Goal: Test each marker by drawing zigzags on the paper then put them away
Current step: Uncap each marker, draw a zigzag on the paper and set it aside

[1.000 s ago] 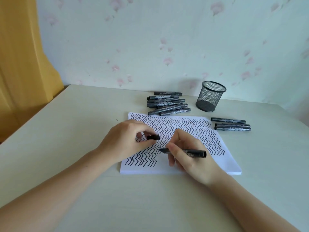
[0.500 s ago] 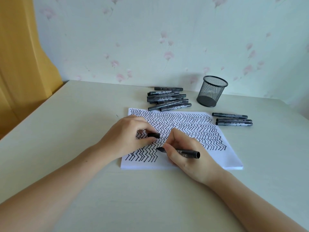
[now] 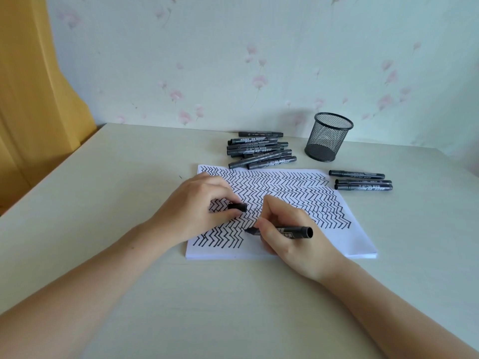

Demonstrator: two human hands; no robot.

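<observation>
One marker [image 3: 285,231] uncapped in right hand [image 3: 293,237], fingers curled round barrel, tip at paper [image 3: 344,237] near zigzag rows. Left hand [image 3: 197,211] pinches cap [image 3: 238,207], pins sheet. Risk: hand drags wet ink, smears; cap rolls off desk [image 3: 103,203]. Barrel print too blurred to read.

Black zigzags on white paper [image 3: 344,237]

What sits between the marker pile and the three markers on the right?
In the head view, the mesh cup stands between the marker pile and the three markers, set slightly further back.
</observation>
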